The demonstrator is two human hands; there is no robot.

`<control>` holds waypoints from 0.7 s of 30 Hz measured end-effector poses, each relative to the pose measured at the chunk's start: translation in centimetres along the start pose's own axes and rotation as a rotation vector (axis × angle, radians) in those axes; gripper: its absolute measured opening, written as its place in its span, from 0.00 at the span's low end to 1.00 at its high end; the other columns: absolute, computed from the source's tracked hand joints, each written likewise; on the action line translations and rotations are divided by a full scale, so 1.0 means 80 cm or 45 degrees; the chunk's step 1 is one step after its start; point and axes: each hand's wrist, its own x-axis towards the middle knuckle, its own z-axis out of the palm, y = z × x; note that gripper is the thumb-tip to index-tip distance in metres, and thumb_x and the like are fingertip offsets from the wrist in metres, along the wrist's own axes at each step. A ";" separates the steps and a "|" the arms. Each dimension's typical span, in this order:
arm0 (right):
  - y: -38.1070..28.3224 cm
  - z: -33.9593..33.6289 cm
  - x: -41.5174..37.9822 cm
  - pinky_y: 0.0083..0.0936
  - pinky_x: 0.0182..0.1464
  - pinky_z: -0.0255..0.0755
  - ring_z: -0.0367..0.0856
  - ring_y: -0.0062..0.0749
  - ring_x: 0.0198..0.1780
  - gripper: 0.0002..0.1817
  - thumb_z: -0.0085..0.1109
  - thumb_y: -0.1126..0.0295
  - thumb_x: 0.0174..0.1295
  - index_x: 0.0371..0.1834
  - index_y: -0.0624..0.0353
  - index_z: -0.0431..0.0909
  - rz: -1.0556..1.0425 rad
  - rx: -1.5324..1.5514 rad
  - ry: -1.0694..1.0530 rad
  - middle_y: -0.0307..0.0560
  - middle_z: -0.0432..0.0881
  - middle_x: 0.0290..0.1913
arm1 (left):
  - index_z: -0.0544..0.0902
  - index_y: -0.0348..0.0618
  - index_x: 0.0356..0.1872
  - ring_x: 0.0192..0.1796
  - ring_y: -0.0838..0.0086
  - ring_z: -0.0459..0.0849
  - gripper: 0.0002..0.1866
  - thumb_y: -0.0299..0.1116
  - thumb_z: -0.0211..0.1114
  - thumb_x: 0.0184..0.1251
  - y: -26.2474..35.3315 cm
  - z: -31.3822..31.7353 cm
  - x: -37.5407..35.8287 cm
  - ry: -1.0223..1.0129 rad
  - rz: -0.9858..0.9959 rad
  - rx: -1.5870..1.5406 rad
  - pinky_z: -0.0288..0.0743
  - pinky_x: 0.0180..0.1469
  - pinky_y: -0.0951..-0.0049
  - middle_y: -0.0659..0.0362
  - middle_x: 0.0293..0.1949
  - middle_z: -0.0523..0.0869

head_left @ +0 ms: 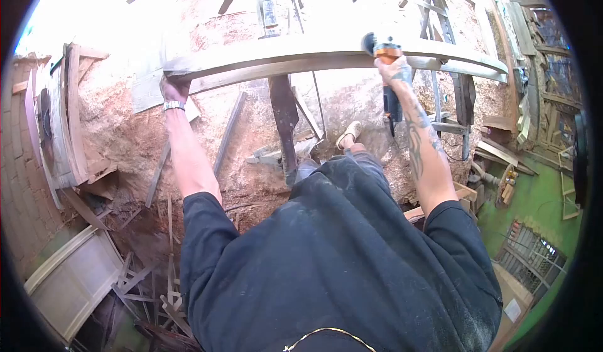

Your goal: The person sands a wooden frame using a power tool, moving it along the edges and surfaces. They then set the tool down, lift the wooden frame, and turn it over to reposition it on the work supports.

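A long pale wooden plank lies crosswise in front of me, raised on trestles. At its left end my left hand is closed round the wood, the fingers partly hidden by the plank; a metal watch band circles that wrist. Toward the plank's right part, my right hand grips an orange angle grinder. The grinder's round disc points left and overlaps the plank's far edge in this view. Its dark blue rear body hangs below the hand.
A dark trestle leg stands under the plank, near my feet, and another trestle supports the right side. Loose wood strips lie on the dusty ground. A panelled door leans at lower left; scrap timber is piled at right.
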 end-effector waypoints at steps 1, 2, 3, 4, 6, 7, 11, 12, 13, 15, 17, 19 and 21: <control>-0.003 -0.015 0.002 0.42 0.59 0.84 0.91 0.57 0.55 0.49 0.75 0.43 0.50 0.64 0.77 0.71 0.005 -0.050 0.085 0.71 0.88 0.53 | 0.83 0.43 0.63 0.57 0.55 0.89 0.26 0.49 0.46 0.83 -0.001 -0.004 0.008 -0.040 0.015 0.005 0.85 0.60 0.48 0.50 0.55 0.90; -0.010 -0.026 0.006 0.40 0.59 0.84 0.91 0.55 0.55 0.49 0.75 0.44 0.50 0.65 0.75 0.72 0.069 -0.060 0.044 0.69 0.88 0.53 | 0.83 0.42 0.62 0.56 0.56 0.90 0.25 0.48 0.46 0.83 -0.002 -0.013 0.012 -0.072 0.028 0.007 0.86 0.60 0.48 0.50 0.55 0.90; -0.026 -0.032 0.002 0.39 0.58 0.84 0.91 0.53 0.55 0.48 0.75 0.44 0.51 0.65 0.74 0.72 0.127 -0.073 -0.001 0.67 0.88 0.53 | 0.83 0.42 0.62 0.55 0.56 0.90 0.25 0.48 0.46 0.83 -0.004 -0.018 0.012 -0.099 0.042 0.006 0.86 0.59 0.49 0.50 0.54 0.90; -0.037 -0.025 -0.009 0.38 0.57 0.85 0.91 0.51 0.54 0.45 0.75 0.45 0.51 0.65 0.69 0.75 -0.020 0.050 0.010 0.64 0.89 0.53 | 0.83 0.43 0.62 0.54 0.57 0.90 0.24 0.47 0.46 0.82 -0.005 -0.016 0.012 -0.036 0.044 0.004 0.87 0.58 0.50 0.51 0.53 0.91; -0.073 0.013 -0.037 0.35 0.49 0.87 0.93 0.39 0.43 0.39 0.75 0.45 0.57 0.64 0.63 0.79 -0.285 0.124 -0.064 0.57 0.90 0.45 | 0.83 0.43 0.62 0.55 0.57 0.90 0.24 0.46 0.46 0.82 -0.002 -0.006 0.006 -0.022 0.031 -0.024 0.87 0.58 0.50 0.51 0.54 0.90; -0.103 0.033 -0.057 0.36 0.50 0.86 0.93 0.43 0.43 0.35 0.75 0.45 0.57 0.58 0.64 0.83 -0.309 0.123 -0.126 0.57 0.91 0.43 | 0.83 0.43 0.62 0.55 0.57 0.90 0.24 0.46 0.47 0.82 -0.001 -0.005 0.003 -0.013 0.024 -0.036 0.87 0.58 0.50 0.51 0.54 0.90; -0.210 0.047 -0.143 0.39 0.56 0.85 0.93 0.51 0.49 0.23 0.68 0.54 0.60 0.47 0.65 0.89 -0.460 0.318 -0.357 0.63 0.92 0.43 | 0.83 0.43 0.63 0.56 0.55 0.89 0.24 0.46 0.47 0.82 -0.001 -0.015 0.011 -0.026 0.008 -0.019 0.86 0.58 0.49 0.50 0.55 0.90; -0.221 0.054 -0.147 0.38 0.53 0.86 0.94 0.50 0.47 0.22 0.67 0.54 0.61 0.45 0.64 0.90 -0.526 0.332 -0.421 0.60 0.92 0.41 | 0.83 0.43 0.63 0.56 0.55 0.89 0.24 0.46 0.47 0.82 0.002 -0.009 0.006 -0.014 0.001 -0.019 0.86 0.59 0.49 0.49 0.55 0.90; -0.234 0.064 -0.155 0.38 0.50 0.86 0.94 0.51 0.45 0.22 0.68 0.54 0.60 0.43 0.65 0.89 -0.618 0.450 -0.387 0.60 0.92 0.38 | 0.83 0.43 0.63 0.57 0.55 0.89 0.24 0.46 0.47 0.82 0.002 -0.002 0.003 -0.002 -0.008 -0.020 0.86 0.59 0.48 0.49 0.56 0.90; -0.246 0.094 -0.157 0.42 0.51 0.86 0.93 0.56 0.46 0.25 0.69 0.54 0.59 0.44 0.70 0.88 -0.613 0.441 -0.426 0.69 0.90 0.38 | 0.84 0.44 0.62 0.58 0.53 0.89 0.24 0.47 0.49 0.81 -0.002 -0.025 0.022 -0.085 -0.042 -0.064 0.84 0.62 0.46 0.50 0.58 0.90; -0.263 0.064 -0.188 0.45 0.52 0.86 0.93 0.59 0.47 0.26 0.68 0.53 0.60 0.45 0.71 0.87 -0.566 0.345 -0.360 0.71 0.89 0.39 | 0.84 0.44 0.62 0.59 0.52 0.88 0.25 0.49 0.51 0.80 0.000 -0.030 0.025 -0.027 -0.052 -0.031 0.83 0.63 0.44 0.50 0.58 0.90; -0.240 0.060 -0.187 0.47 0.52 0.86 0.92 0.61 0.48 0.29 0.68 0.52 0.60 0.48 0.73 0.85 -0.551 0.322 -0.384 0.72 0.89 0.39 | 0.85 0.44 0.62 0.58 0.51 0.89 0.25 0.50 0.54 0.78 0.002 -0.030 0.027 0.002 -0.048 0.033 0.84 0.63 0.43 0.50 0.57 0.90; -0.216 0.051 -0.187 0.49 0.52 0.86 0.92 0.62 0.48 0.31 0.69 0.52 0.60 0.52 0.75 0.82 -0.489 0.351 -0.384 0.72 0.89 0.38 | 0.83 0.42 0.63 0.59 0.52 0.89 0.24 0.47 0.51 0.81 0.005 -0.036 0.028 -0.039 -0.048 0.019 0.87 0.61 0.46 0.47 0.59 0.89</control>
